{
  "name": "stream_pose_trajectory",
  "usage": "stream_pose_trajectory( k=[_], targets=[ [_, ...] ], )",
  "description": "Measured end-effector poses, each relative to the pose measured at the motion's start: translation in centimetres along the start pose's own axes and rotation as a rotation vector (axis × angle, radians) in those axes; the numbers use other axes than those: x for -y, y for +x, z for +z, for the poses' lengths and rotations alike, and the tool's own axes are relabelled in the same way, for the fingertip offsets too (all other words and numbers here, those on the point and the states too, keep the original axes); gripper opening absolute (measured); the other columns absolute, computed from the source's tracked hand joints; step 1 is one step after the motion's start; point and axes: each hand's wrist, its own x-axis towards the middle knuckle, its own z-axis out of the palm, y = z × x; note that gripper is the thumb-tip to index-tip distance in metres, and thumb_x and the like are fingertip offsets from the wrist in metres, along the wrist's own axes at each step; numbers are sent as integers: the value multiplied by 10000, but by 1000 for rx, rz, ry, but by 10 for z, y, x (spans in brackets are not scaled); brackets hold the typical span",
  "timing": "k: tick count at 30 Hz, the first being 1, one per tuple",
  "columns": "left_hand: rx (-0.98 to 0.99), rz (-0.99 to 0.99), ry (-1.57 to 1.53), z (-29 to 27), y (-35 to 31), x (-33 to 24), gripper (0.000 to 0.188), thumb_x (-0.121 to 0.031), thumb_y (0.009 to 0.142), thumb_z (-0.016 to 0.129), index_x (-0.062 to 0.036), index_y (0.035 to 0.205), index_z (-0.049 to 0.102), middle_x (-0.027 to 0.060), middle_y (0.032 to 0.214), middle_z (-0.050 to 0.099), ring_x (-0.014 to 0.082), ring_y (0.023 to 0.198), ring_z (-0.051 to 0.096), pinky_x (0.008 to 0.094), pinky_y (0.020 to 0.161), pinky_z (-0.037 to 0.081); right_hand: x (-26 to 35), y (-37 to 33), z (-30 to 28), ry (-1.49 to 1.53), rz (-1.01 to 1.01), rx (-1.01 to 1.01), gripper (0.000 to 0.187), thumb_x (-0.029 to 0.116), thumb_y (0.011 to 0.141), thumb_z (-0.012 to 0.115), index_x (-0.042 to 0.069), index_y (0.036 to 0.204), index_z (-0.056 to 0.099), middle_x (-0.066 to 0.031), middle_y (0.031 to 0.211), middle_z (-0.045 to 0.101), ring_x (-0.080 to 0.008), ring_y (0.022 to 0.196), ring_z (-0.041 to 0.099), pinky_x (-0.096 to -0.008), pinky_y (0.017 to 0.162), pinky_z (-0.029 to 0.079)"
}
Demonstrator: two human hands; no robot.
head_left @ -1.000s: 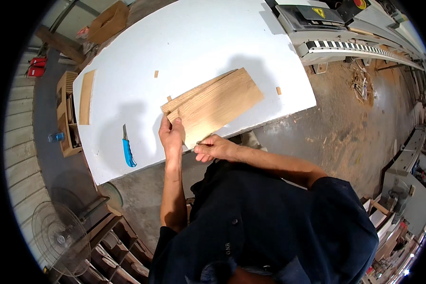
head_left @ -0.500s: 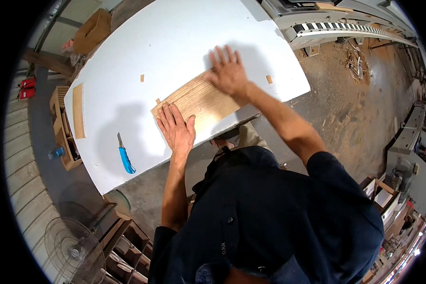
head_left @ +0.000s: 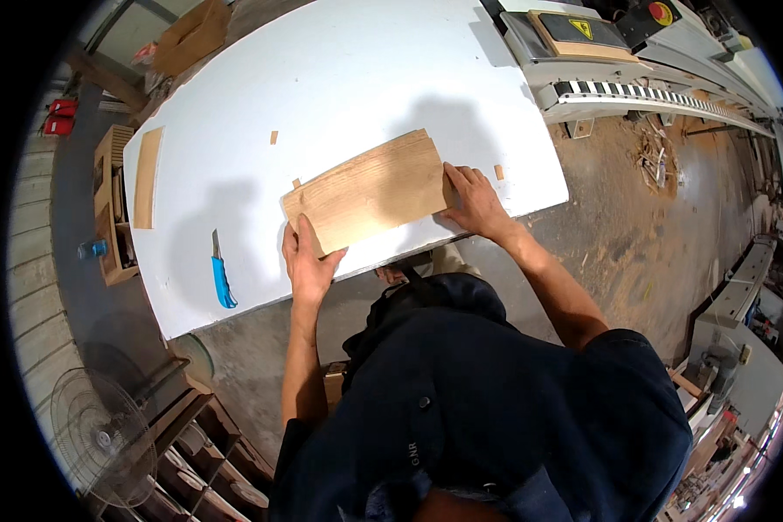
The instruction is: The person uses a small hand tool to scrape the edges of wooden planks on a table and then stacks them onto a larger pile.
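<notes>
A thin wooden board (head_left: 365,190) with pale brown grain lies at a slant near the front edge of the white tabletop (head_left: 226,96). A stepped upper right corner hints at more than one layer. My left hand (head_left: 308,268) holds its lower left corner, fingers along the end and thumb by the near edge. At the opposite end my right hand (head_left: 478,204) grips the short side, with some fingertips hidden. To the left of my left hand lies a blue utility knife (head_left: 223,280), its blade out and pointing away from me.
Small wood chips (head_left: 274,137) dot the tabletop, and a narrow wood strip (head_left: 148,178) lies along its left side. Right of the table stands a machine with a striped rail (head_left: 644,91). A fan (head_left: 104,438) and a wooden rack (head_left: 204,457) are at lower left.
My right hand has come down from the board's far edge to its right end. My left hand has slid off the top surface to the lower left corner.
</notes>
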Motion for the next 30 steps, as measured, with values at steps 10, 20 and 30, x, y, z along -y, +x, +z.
stream_pose_trajectory(
  k=[10,20,30],
  targets=[
    [-87,-75,131,5,11,7,969,-135,668,847,-16,1469,315,299,1379,375,426,1235,391,458,1027,391,8,12,6,153,43,-82,449,64,664,773,20,1066,577,-172,902,603,-374,910,589,-432,806,491],
    [-154,-63,-60,-6,3,5,878,-244,758,803,-50,1474,333,300,1481,229,436,1342,283,477,1064,357,-71,115,-61,1312,510,-358,250,281,863,735,70,842,603,-32,831,588,-143,657,555,-295,689,484],
    [-25,-47,-574,19,32,-68,413,-147,901,666,37,1259,574,152,1132,635,217,1012,608,313,897,484,-139,191,-79,1824,846,-739,234,243,925,658,30,997,594,-86,841,639,-174,746,610,-326,703,537]
  ],
)
